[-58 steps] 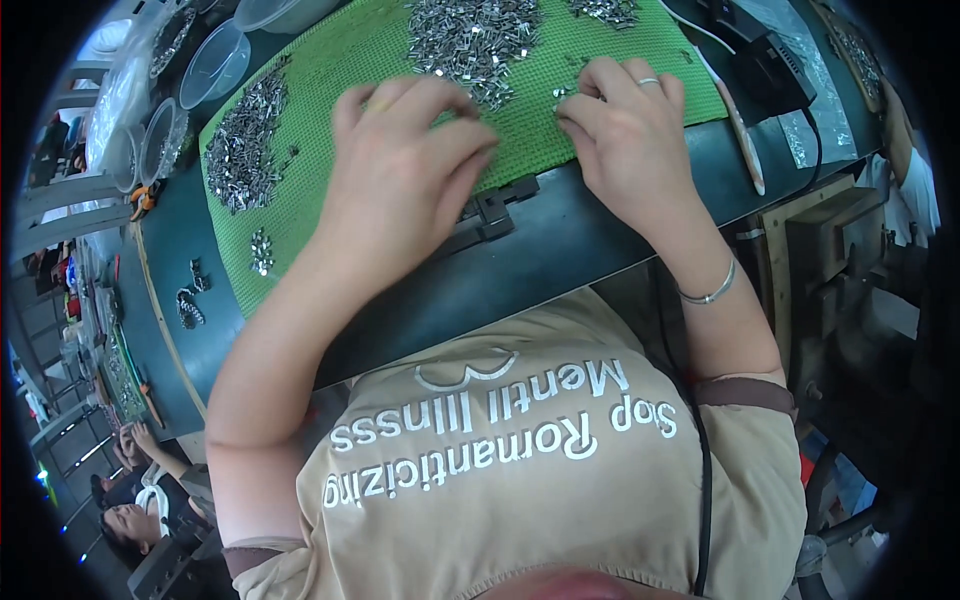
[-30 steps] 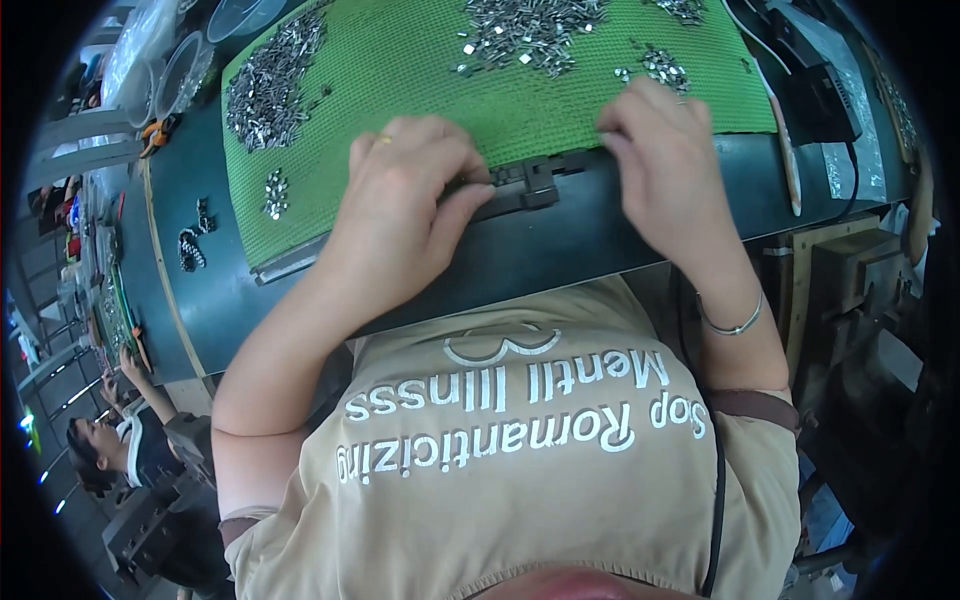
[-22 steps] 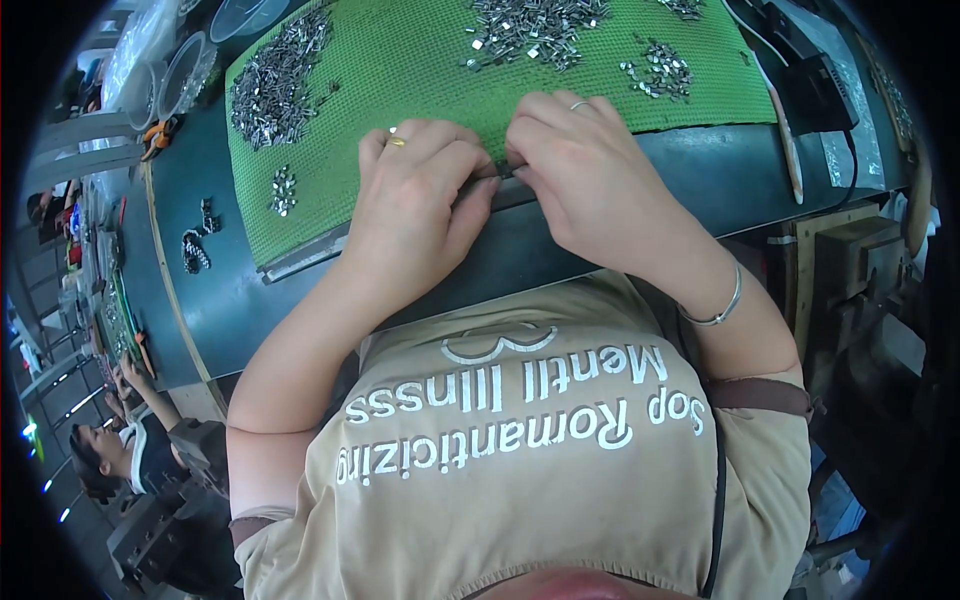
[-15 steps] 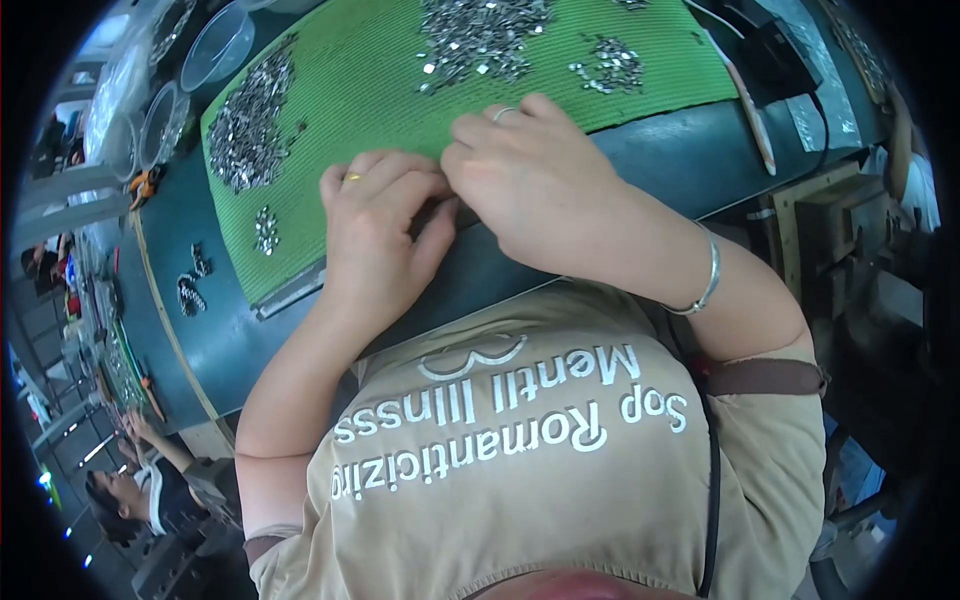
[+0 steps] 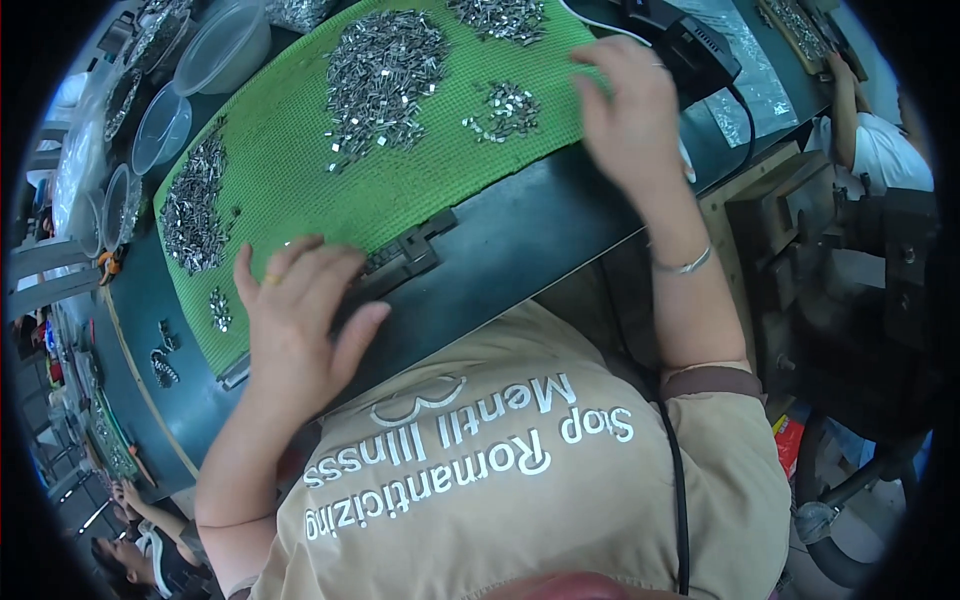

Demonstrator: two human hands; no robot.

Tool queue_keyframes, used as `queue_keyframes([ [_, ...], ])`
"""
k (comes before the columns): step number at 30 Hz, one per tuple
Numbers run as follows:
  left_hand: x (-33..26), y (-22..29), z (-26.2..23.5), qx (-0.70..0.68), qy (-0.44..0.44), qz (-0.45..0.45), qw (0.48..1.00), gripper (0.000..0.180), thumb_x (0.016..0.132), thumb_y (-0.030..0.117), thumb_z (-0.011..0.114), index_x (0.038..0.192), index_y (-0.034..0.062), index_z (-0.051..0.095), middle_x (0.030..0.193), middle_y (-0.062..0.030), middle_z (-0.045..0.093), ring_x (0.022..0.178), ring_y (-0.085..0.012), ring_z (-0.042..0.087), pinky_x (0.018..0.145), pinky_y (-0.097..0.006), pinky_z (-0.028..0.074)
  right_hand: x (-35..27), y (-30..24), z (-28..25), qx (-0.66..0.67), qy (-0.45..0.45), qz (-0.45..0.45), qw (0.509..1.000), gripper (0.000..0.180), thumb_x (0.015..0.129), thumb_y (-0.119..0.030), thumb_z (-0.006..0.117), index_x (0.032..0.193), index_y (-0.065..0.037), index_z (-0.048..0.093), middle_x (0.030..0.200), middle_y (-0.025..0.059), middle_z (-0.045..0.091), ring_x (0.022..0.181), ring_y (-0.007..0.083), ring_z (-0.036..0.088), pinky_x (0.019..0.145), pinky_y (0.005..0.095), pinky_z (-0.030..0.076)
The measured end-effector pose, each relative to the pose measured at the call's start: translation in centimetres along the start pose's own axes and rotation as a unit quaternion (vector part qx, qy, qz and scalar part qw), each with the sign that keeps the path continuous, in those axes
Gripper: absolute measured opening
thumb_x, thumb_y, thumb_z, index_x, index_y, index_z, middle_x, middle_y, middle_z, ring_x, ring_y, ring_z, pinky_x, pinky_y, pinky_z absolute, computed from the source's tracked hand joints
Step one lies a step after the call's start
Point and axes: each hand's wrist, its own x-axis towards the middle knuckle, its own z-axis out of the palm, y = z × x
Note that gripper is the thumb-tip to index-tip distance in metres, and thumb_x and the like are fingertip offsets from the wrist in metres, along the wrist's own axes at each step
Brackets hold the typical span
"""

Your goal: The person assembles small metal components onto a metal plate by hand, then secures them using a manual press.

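My left hand (image 5: 305,325) rests open at the front edge of the ribbed green mat (image 5: 285,160), fingers spread and thumb apart. Beside its fingertips lies a narrow dark metal jig (image 5: 425,250), partly covered by the hand. My right hand (image 5: 635,115) is over the mat's right end, thumb and fingers apart, with nothing visible between them. Close to its wrist a white stick (image 5: 686,162) shows in part. Small shiny metal pieces form a big heap (image 5: 385,85), a smaller cluster (image 5: 508,110), a left heap (image 5: 195,210) and a tiny group (image 5: 220,310).
A black box-shaped device (image 5: 685,45) with a cable stands past my right hand, near a clear plastic bag (image 5: 755,85). Clear round tubs (image 5: 225,50) line the far left. A short metal chain (image 5: 163,368) lies on the dark table. Other people sit at both sides.
My hands were together at the mat's front edge and have come apart. The right hand moved away to the right; the left opened. The jig now shows, and the whole view has shifted.
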Motion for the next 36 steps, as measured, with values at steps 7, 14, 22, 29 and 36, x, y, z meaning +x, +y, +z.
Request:
queue_keyframes([
  [7, 9.3, 0.5, 2.5, -0.029, 0.103, 0.07, 0.992, 0.018, 0.079, 0.016, 0.074, 0.097, 0.0115, 0.071, 0.102, -0.0053, 0.063, 0.105, -0.0257, 0.058, 0.099, -0.06, 0.033, -0.6, 5.6, -0.5, -0.098, -0.115, 0.127, 0.98, 0.012, 0.079, -0.016, 0.072, 0.085, -0.006, 0.074, 0.083, 0.0091, 0.068, 0.085, 0.0289, 0.066, 0.075, 0.0418, 0.052],
  [14, 14.2, -0.2, 5.0, 0.018, 0.071, 0.068, 0.995, 0.013, 0.078, 0.021, 0.076, 0.085, 0.0108, 0.074, 0.102, -0.004, 0.061, 0.105, -0.0255, 0.056, 0.096, -0.051, 0.036, 0.1, 5.2, 0.6, -0.177, -0.143, 0.134, 0.965, 0.01, 0.081, -0.009, 0.061, 0.082, -0.004, 0.069, 0.088, 0.0108, 0.068, 0.088, 0.0309, 0.066, 0.075, 0.0462, 0.042],
  [22, 15.4, -0.8, 5.1, 0.027, 0.086, 0.119, 0.989, 0.011, 0.078, 0.018, 0.074, 0.084, 0.0092, 0.072, 0.1, -0.0075, 0.063, 0.102, -0.0275, 0.058, 0.09, -0.048, 0.039, -0.7, -0.5, -0.6, -0.064, -0.137, 0.029, 0.988, 0.008, 0.08, -0.002, 0.057, 0.086, -0.004, 0.06, 0.085, 0.011, 0.06, 0.086, 0.0315, 0.06, 0.072, 0.0449, 0.039],
  [29, 13.0, -0.9, 1.8, 0.032, 0.072, 0.139, 0.987, 0.014, 0.082, 0.017, 0.062, 0.088, 0.0065, 0.07, 0.096, -0.0126, 0.058, 0.101, -0.0302, 0.055, 0.088, -0.045, 0.039, -2.8, -10.9, 1.0, 0.17, -0.203, -0.098, 0.959, 0.013, 0.071, -0.001, 0.057, 0.083, -0.004, 0.053, 0.09, 0.0122, 0.052, 0.085, 0.0316, 0.052, 0.076, 0.0412, 0.039],
  [36, 2.3, -2.2, 2.0, -0.232, 0.064, -0.026, 0.97, 0.01, 0.077, 0.011, 0.07, 0.079, 0.0044, 0.063, 0.087, -0.0086, 0.061, 0.093, -0.029, 0.059, 0.085, -0.043, 0.041, -2.0, -13.1, 2.2, 0.177, -0.25, -0.107, 0.946, 0.009, 0.073, -0.001, 0.056, 0.081, -0.003, 0.056, 0.09, 0.0116, 0.055, 0.087, 0.0293, 0.055, 0.078, 0.0397, 0.04],
])
